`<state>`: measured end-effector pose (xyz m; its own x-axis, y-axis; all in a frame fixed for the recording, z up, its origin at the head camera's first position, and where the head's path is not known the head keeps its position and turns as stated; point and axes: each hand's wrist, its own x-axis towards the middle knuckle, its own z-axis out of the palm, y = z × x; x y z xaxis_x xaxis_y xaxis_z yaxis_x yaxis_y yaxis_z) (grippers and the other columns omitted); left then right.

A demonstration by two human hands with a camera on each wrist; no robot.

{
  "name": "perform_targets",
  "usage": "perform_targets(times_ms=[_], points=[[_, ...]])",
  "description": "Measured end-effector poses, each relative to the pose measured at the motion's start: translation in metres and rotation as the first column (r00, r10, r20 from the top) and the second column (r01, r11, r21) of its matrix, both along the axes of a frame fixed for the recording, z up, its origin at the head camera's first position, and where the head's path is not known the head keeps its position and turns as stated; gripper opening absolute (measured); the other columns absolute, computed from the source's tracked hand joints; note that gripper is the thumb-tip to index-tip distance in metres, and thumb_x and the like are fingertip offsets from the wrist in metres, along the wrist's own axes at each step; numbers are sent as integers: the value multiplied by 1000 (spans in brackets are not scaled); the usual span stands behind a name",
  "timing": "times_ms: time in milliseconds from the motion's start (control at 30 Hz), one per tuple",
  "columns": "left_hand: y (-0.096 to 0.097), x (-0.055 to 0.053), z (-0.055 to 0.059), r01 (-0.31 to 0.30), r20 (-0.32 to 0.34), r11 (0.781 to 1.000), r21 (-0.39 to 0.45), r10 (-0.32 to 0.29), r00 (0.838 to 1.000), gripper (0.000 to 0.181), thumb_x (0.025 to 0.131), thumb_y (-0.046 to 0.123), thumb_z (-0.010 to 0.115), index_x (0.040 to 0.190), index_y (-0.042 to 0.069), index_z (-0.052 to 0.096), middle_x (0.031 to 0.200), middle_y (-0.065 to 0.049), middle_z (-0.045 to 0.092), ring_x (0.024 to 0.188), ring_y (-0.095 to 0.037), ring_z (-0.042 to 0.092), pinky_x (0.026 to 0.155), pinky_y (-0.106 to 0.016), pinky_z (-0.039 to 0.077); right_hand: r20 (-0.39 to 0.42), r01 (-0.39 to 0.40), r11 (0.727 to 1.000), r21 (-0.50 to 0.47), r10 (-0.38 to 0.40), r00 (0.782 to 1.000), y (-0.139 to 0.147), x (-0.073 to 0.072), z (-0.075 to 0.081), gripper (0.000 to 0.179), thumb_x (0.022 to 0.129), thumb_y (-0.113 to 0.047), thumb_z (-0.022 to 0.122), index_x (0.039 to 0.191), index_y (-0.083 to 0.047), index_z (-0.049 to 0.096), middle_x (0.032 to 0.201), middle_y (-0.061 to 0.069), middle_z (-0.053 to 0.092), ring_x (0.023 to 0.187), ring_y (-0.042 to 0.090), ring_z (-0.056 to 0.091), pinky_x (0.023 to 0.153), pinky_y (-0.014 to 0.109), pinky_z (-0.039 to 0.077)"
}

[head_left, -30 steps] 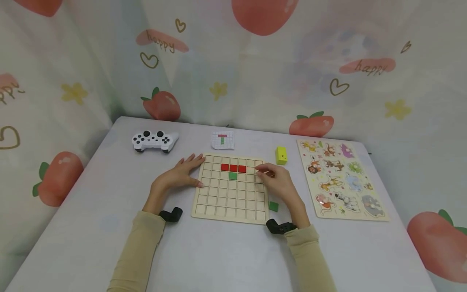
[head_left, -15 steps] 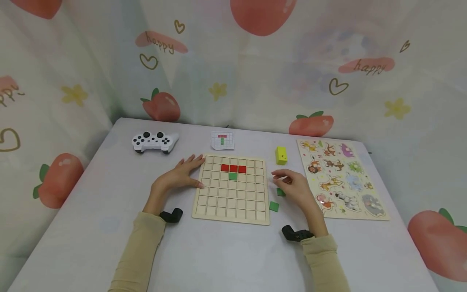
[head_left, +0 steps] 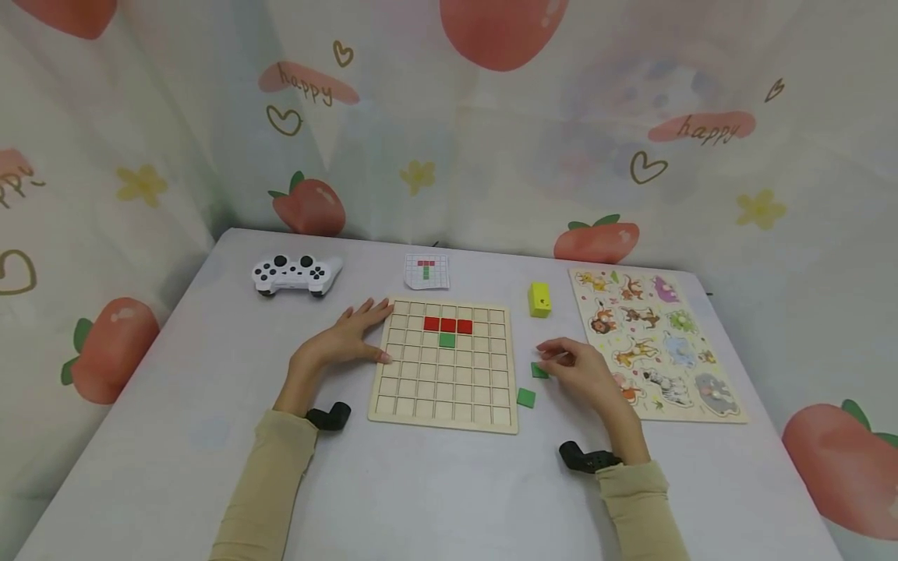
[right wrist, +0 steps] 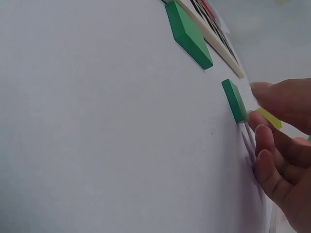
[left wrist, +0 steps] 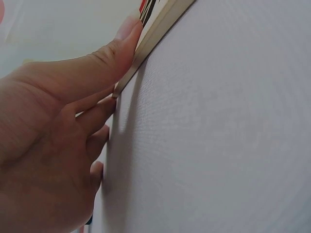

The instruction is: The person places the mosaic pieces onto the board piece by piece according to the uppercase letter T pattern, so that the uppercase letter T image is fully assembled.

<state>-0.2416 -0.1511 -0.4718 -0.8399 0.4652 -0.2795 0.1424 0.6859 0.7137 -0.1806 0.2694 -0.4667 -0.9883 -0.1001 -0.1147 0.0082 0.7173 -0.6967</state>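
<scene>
Board point(head_left: 445, 391): three red tiles point(head_left: 447, 325), one green tile point(head_left: 447, 340) set; two loose green tiles point(head_left: 526, 398) lie right of it, likely still to place. Left hand point(head_left: 342, 336), fingers spread, touches board's edge; right hand point(head_left: 584, 372), thumb and fingertips parted, empty, at the farther loose tile point(right wrist: 233, 102).

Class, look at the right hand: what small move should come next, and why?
Perhaps the right hand should pinch the nearest loose green tile: it lies right at the hand, seemingly ungripped, and the pattern card shows a longer green stem than the one green square on the grid board.
</scene>
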Motion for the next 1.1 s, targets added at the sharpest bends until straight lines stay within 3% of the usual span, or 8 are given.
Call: perform_targets(times_ms=[233, 500, 1100], points=[[0, 0, -3, 3, -3, 1000, 6, -3, 1000, 102, 85, 31, 84, 165, 16, 23, 174, -4, 15, 162, -27, -3, 131, -51, -8, 64, -23, 999, 27, 21, 998, 6, 3, 0, 35, 91, -21, 78, 121, -5, 71, 100, 8, 69, 87, 19, 58, 74, 26, 49], [0, 0, -2, 8, -8, 1000, 9, -8, 1000, 102, 85, 32, 84, 165, 14, 23, 174, -5, 14, 162, -28, -3, 131, -50, -9, 55, -17, 997, 70, 14, 998, -2, 4, 1, 28, 89, -19, 80, 112, -5, 72, 96, 8, 65, 85, 19, 55, 72, 29, 46], [-1, 0, -1, -7, 1, 1000, 9, 7, 1000, 103, 83, 31, 85, 165, 15, 24, 173, -5, 15, 162, -28, -3, 130, -51, -9, 2, 4, 1000, -29, -4, 1000, -12, 2, -2, 18, 95, -15, 72, 109, -4, 70, 101, 10, 71, 85, 18, 61, 68, 23, 51]])
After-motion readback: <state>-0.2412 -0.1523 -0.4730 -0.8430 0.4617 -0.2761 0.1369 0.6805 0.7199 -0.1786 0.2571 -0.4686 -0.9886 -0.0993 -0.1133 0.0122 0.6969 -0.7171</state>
